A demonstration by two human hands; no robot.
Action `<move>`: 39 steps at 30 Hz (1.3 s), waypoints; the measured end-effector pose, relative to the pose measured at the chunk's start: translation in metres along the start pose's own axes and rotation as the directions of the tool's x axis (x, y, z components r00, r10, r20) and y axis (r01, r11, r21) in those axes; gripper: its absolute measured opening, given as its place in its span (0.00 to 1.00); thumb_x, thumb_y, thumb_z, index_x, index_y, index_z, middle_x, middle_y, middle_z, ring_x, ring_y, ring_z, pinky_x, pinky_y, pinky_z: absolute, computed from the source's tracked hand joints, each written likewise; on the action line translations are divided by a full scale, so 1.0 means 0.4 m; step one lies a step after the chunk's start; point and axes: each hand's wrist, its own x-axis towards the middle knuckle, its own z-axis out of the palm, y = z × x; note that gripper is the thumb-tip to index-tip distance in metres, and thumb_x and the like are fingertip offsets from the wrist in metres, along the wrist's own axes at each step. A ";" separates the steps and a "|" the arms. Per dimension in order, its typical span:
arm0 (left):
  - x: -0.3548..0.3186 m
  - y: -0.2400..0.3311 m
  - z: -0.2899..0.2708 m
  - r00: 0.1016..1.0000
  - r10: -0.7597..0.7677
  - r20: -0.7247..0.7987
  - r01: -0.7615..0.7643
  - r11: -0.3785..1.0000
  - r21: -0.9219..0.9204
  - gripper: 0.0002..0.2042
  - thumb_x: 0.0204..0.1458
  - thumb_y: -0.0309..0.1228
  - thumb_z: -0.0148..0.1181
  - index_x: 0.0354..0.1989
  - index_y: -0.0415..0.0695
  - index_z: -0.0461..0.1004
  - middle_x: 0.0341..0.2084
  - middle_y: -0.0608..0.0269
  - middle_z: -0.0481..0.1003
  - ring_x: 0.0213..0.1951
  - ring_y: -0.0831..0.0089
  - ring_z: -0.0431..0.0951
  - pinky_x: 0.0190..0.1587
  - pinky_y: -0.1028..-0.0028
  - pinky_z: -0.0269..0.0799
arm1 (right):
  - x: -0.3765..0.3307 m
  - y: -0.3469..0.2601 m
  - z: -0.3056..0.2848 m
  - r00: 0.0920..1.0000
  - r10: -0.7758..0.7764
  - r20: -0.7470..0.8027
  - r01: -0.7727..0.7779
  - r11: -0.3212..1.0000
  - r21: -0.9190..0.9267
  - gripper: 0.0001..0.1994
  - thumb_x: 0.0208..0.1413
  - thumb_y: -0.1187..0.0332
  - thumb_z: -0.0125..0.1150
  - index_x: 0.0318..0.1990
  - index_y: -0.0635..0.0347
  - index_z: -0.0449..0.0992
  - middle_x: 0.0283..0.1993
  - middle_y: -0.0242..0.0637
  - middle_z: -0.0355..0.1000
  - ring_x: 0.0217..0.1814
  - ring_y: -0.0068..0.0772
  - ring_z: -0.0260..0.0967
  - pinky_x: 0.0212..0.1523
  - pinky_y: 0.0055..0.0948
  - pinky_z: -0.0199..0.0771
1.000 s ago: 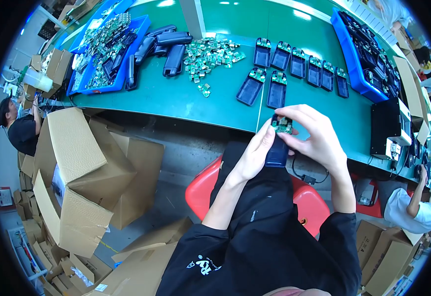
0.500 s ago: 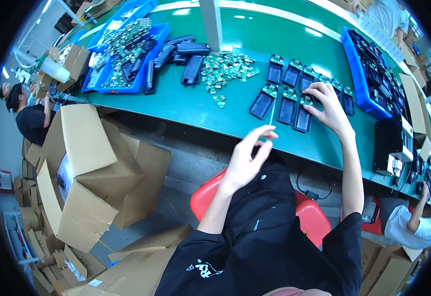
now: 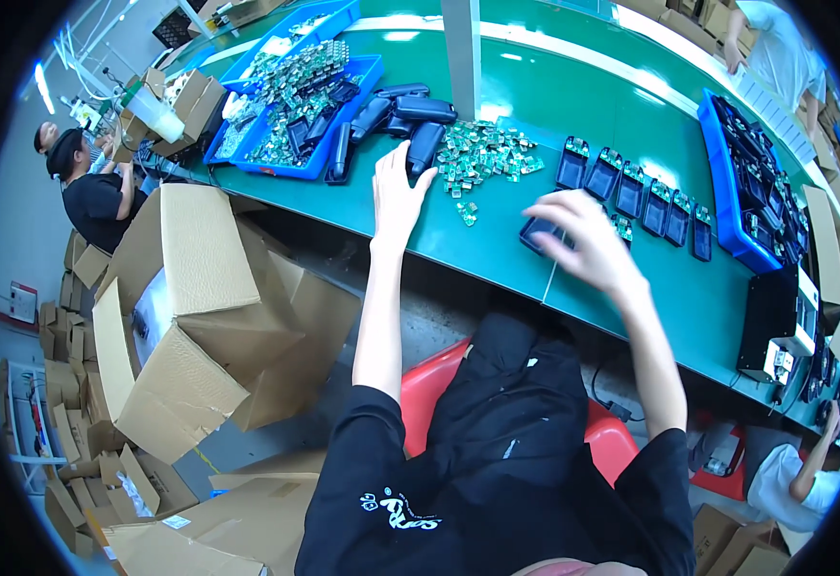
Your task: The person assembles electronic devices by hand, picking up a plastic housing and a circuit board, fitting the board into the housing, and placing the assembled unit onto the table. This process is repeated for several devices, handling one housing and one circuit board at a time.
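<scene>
My left hand (image 3: pixel 398 197) is at the pile of dark plastic cases, its thumb and fingers around the near end of one dark plastic case (image 3: pixel 427 144). My right hand (image 3: pixel 585 240) hovers over the bench, fingers apart and slightly blurred, nothing visible in it. Beneath it lies a dark half-shell (image 3: pixel 538 235), partly hidden, with a bit of another beside it. Just beyond is a slanting row of open dark half-shells (image 3: pixel 629 192), each with a small green circuit board at its far end. Loose green circuit boards (image 3: pixel 482 158) are heaped between my hands.
Blue bins (image 3: pixel 295 171) of circuit boards stand at the left of the green bench (image 3: pixel 497 230). Another blue bin (image 3: pixel 727 206) with dark parts is at the right, near a black box-shaped device (image 3: pixel 770 322). A grey post (image 3: pixel 461 62) rises behind. Open cartons (image 3: pixel 208 259) stand left; other people work nearby.
My left hand has moved from the bench's front edge up and left to the dark cases. My right hand has left the half-shell it was touching and shifted left. The view has shifted too.
</scene>
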 end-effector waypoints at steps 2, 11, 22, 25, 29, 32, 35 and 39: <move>0.005 0.007 -0.005 0.991 -0.127 0.035 0.131 0.977 -0.166 0.25 0.50 0.37 0.70 0.56 0.43 0.74 0.52 0.52 0.72 0.48 0.61 0.74 0.50 0.64 0.71 | 0.035 -0.032 0.076 1.000 -0.019 0.021 0.019 0.999 0.030 0.15 0.55 0.66 0.65 0.49 0.57 0.77 0.51 0.41 0.72 0.54 0.43 0.69 0.57 0.38 0.69; -0.006 -0.020 -0.055 0.965 -0.263 0.006 0.220 0.792 -0.569 0.23 0.51 0.42 0.71 0.53 0.44 0.77 0.42 0.62 0.72 0.41 0.74 0.74 0.39 0.73 0.73 | 0.121 -0.052 0.249 0.967 0.244 -0.068 -0.247 0.968 -0.035 0.15 0.55 0.62 0.66 0.47 0.58 0.77 0.42 0.41 0.69 0.49 0.42 0.71 0.45 0.37 0.75; -0.005 0.010 -0.074 0.973 -0.199 -0.120 0.072 0.748 -0.659 0.19 0.48 0.40 0.72 0.45 0.44 0.78 0.45 0.64 0.70 0.49 0.70 0.71 0.48 0.70 0.69 | 0.093 -0.030 0.234 0.991 0.042 -0.125 -0.036 0.998 0.050 0.11 0.53 0.69 0.66 0.44 0.54 0.78 0.40 0.38 0.70 0.45 0.40 0.72 0.45 0.36 0.74; -0.004 0.031 -0.113 0.997 -0.054 0.050 0.072 0.834 -0.547 0.19 0.48 0.38 0.72 0.46 0.45 0.77 0.49 0.62 0.70 0.52 0.67 0.70 0.52 0.68 0.68 | 0.096 -0.030 0.215 0.994 0.090 -0.055 -0.084 0.991 0.104 0.10 0.52 0.70 0.66 0.43 0.54 0.78 0.40 0.37 0.71 0.45 0.39 0.72 0.47 0.35 0.74; -0.010 0.070 -0.184 0.913 0.175 0.368 -0.045 0.941 -0.334 0.23 0.46 0.36 0.72 0.52 0.47 0.76 0.55 0.60 0.69 0.58 0.62 0.68 0.60 0.64 0.65 | 0.089 -0.030 0.198 0.998 0.059 -0.016 -0.056 0.988 0.144 0.10 0.51 0.71 0.65 0.42 0.54 0.78 0.41 0.36 0.72 0.47 0.39 0.71 0.47 0.37 0.74; -0.009 0.075 -0.209 0.809 0.233 0.540 -0.060 0.946 -0.318 0.25 0.44 0.35 0.72 0.53 0.47 0.75 0.56 0.59 0.69 0.60 0.58 0.66 0.63 0.62 0.64 | 0.087 -0.033 0.189 0.998 0.052 0.039 -0.056 0.992 0.112 0.10 0.52 0.71 0.65 0.44 0.55 0.79 0.44 0.35 0.74 0.50 0.39 0.72 0.50 0.35 0.74; -0.002 0.053 -0.218 0.699 0.367 0.613 -0.141 0.912 -0.386 0.24 0.48 0.31 0.68 0.56 0.49 0.74 0.59 0.60 0.68 0.64 0.59 0.62 0.66 0.62 0.62 | 0.082 -0.024 0.196 0.999 0.014 0.033 -0.017 0.993 0.115 0.11 0.53 0.71 0.65 0.44 0.55 0.79 0.46 0.35 0.75 0.51 0.39 0.72 0.51 0.35 0.75; 0.018 0.056 -0.238 0.588 0.389 0.709 -0.165 0.916 -0.366 0.24 0.49 0.22 0.64 0.57 0.49 0.73 0.63 0.62 0.65 0.64 0.59 0.62 0.66 0.62 0.61 | 0.075 -0.024 0.197 1.000 -0.027 0.008 0.025 0.992 0.122 0.11 0.53 0.71 0.64 0.45 0.55 0.79 0.47 0.35 0.75 0.50 0.40 0.73 0.51 0.35 0.75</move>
